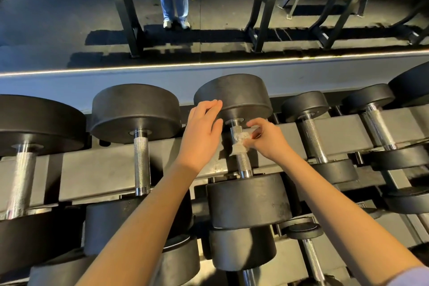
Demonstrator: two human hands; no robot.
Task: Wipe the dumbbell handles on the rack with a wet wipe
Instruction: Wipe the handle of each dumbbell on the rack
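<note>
- The rack (pixel 111 169) runs across in front of me, a long dark steel frame with dumbbells lying in a row, and more on a lower tier under my arms.
- The dumbbell (pixel 248 199) I am working on sits in the middle of that row, one broad black head far from me and one near. It looks much too heavy to shift with one hand, so I judge it best left in its cradle and wiped where it lies.
- My left hand (pixel 202 132) is released, its fingers nearly straight and the fingertips touching the far head; it grasps nothing.
- My right hand (pixel 267 140) is curled, thumb and fingers pinching the wet wipe against the upper part of the handle.
- The handle (pixel 243 161) is a stiff chrome bar, knurled along its middle and bare below the wipe. I expect the rough knurling to drag at the cloth.
- The wet wipe (pixel 239 144) is a small crumpled white scrap, limp and thin, partly folded round the bar. It may snag or tear, so I would bunch it, wrap it about the bar, and grip through it.
</note>
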